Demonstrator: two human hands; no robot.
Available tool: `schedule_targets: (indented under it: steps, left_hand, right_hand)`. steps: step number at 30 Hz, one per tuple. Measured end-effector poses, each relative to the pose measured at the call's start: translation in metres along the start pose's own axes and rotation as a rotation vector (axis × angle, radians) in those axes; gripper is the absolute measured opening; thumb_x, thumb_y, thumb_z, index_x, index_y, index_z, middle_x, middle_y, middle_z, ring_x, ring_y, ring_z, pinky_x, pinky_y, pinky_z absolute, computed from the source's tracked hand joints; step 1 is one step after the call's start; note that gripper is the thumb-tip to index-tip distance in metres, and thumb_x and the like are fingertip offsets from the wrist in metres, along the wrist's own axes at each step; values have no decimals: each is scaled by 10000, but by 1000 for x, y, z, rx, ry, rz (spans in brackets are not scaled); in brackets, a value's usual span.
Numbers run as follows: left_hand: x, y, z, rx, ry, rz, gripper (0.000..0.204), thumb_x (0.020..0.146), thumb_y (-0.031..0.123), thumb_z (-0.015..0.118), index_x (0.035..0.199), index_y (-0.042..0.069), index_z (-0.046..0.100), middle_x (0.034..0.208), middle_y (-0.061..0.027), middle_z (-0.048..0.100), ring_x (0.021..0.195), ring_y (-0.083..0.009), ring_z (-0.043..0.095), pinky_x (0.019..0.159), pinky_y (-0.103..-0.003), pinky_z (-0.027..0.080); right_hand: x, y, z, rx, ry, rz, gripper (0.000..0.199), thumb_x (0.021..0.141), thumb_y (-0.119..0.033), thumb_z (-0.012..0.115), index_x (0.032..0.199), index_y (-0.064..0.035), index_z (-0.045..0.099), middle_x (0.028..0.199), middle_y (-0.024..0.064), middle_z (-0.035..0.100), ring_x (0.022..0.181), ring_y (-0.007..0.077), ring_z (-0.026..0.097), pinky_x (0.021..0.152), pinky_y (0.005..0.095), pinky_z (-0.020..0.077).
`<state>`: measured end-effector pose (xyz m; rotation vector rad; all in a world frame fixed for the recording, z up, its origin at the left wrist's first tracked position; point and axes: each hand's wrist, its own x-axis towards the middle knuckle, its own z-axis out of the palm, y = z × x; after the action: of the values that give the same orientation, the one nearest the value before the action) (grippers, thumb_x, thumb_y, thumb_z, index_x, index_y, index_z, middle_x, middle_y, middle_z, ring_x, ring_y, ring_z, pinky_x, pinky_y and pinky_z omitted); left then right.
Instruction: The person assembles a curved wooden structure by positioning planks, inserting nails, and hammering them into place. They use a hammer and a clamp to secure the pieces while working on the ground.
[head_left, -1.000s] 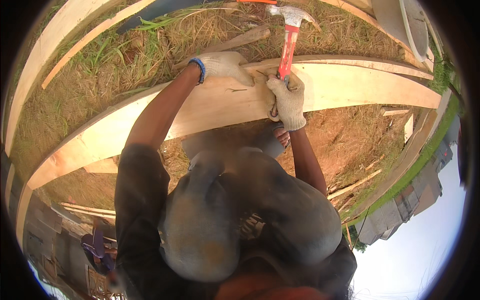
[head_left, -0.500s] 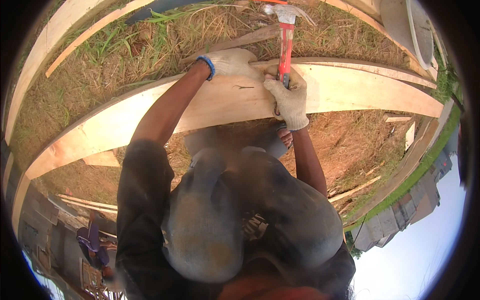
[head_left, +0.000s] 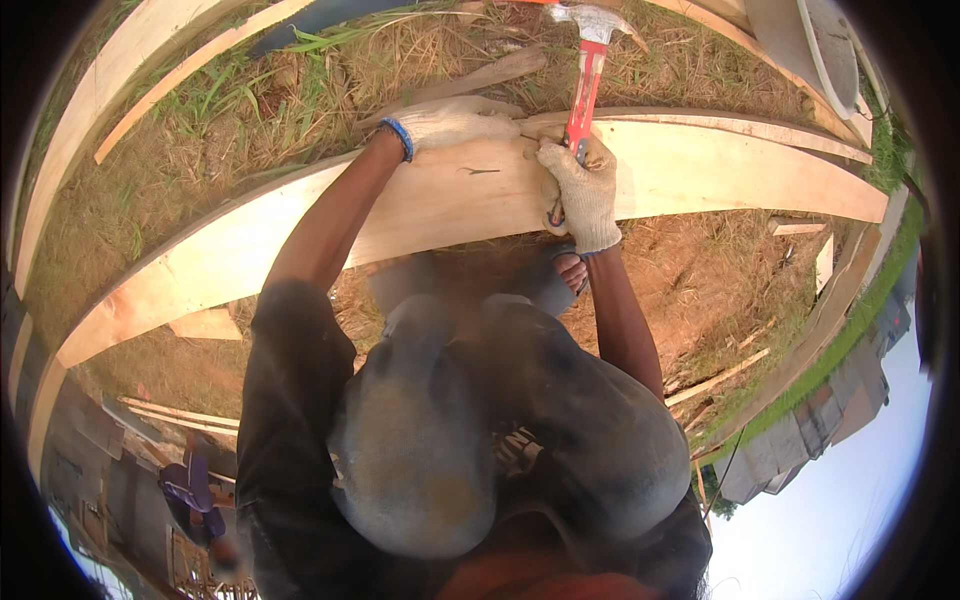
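Note:
A long pale wooden board (head_left: 440, 205) lies across in front of me, over my feet. My right hand (head_left: 585, 200), in a cream knit glove, is closed round the lower handle of a claw hammer (head_left: 587, 92) with a red handle. The hammer's metal head points away from me, beyond the board's far edge. My left hand (head_left: 462, 122), in a similar glove with a blue cuff, rests at that far edge. Its fingers are pressed together near the hammer handle; whatever they pinch is too small to make out. A dark crack marks the board between both hands.
Dry grass and a loose wood strip (head_left: 480, 80) lie beyond the board. Long planks (head_left: 120, 95) run along the far left. A grey pan-like object (head_left: 825, 50) sits at the far right. Scrap wood (head_left: 797, 227) lies on bare soil. Another person (head_left: 190, 490) is at the lower left.
The hammer has shifted slightly right and tilted, its head still pointing away. My left hand has moved a little left, its fingers lying straighter along the board's edge.

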<state>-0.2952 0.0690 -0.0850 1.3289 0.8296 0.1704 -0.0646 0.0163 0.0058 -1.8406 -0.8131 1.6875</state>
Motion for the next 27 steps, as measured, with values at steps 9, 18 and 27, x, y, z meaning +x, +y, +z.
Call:
schedule_targets:
  steps: [9,18,27]
  left_hand:
    - [5,-6,4,442,226,316,737,976,443,696,1630,197,458,1772,-85,243,1592,-333,327,1256,-462,387]
    - [-9,32,0,304,53,182,587,944,335,712,1510,203,628,1697,-115,390,1401,-278,557,1147,-438,480]
    - [-11,42,10,251,135,75,407,937,207,645,1315,109,760,1484,-113,631,1118,-206,698,986,-380,554]
  right_hand:
    - [-2,-4,11,-34,-65,-78,195,927,-112,780,1099,-20,789,911,9,725,785,56,608,690,257,503]
    - [5,6,4,-54,-17,-162,198,925,-131,785,1081,-10,783,862,-6,701,701,58,586,616,266,484]
    - [7,12,11,-77,15,-205,130,911,-129,812,955,-37,730,753,-33,624,618,61,558,539,267,449]
